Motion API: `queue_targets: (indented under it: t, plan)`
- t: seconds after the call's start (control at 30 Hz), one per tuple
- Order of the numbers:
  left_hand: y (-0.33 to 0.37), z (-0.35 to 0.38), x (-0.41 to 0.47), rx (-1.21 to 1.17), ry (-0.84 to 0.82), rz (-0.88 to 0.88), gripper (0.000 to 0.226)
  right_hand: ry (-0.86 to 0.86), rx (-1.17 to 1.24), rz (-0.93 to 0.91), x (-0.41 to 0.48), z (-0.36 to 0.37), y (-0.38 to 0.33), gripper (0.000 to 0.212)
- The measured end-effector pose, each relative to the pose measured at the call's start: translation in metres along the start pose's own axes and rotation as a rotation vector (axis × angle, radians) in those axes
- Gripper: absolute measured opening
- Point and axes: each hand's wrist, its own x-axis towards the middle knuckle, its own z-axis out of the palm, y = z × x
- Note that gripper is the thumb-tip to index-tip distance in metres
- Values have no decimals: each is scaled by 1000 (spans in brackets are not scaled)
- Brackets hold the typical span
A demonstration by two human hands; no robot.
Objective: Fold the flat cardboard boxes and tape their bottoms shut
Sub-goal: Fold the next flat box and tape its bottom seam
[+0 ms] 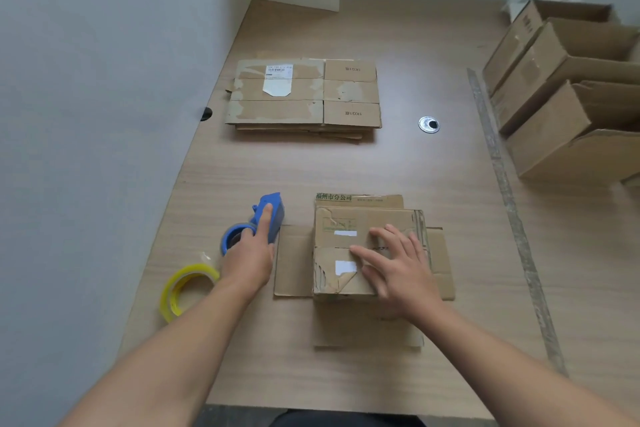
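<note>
From where I stand the job looks partly done. One box (346, 229) sits upside down on the desk (346, 166) right in front of the person, its bottom flaps folded in so they meet along a seam across the middle and its other flaps splayed flat on the desk around it. I see no fresh tape over that seam, so I'd judge the folding of this one finished and the taping not yet begun. The right hand (398, 267) lies flat on the closed flaps with fingers spread and straight, pressing them down and gripping nothing. The left hand (247, 260) is on the blue dispenser (277, 204) just left of the box, closed round its handle with the forefinger stretched along the top; the dispenser sits on the desk. By my count, the made-up boxes (550, 128) lined up at the right edge number at least three, with what may be a fourth cut off by the frame, and whether their bottoms are taped I cannot tell from here. At the far middle of the desk lies one stack (301, 94) of flat boxes waiting, several sheets deep, three layers at least showing at its near edge, though the exact number is hidden. There is one dispenser and one loose yellow roll (168, 300) standing near the left wrist. So one box is in hand and a stack is left.
</note>
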Motion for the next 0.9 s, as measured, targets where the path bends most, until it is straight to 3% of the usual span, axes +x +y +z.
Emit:
queue_targets:
  t: [0.47,0.67,0.83,0.9]
  plan:
    - [-4,-21,21,-118,57,64,68,15,46,64,3,1,-5,35]
    - [-8,-72,1,-187,101,475,67,82,286,210,11,-8,-9,58]
    - [4,-84,-22,-28,82,883,72,148,585,272,11,-17,-10,59]
    - [13,-82,-23,66,151,1071,61,135,661,256,8,-20,-9,58]
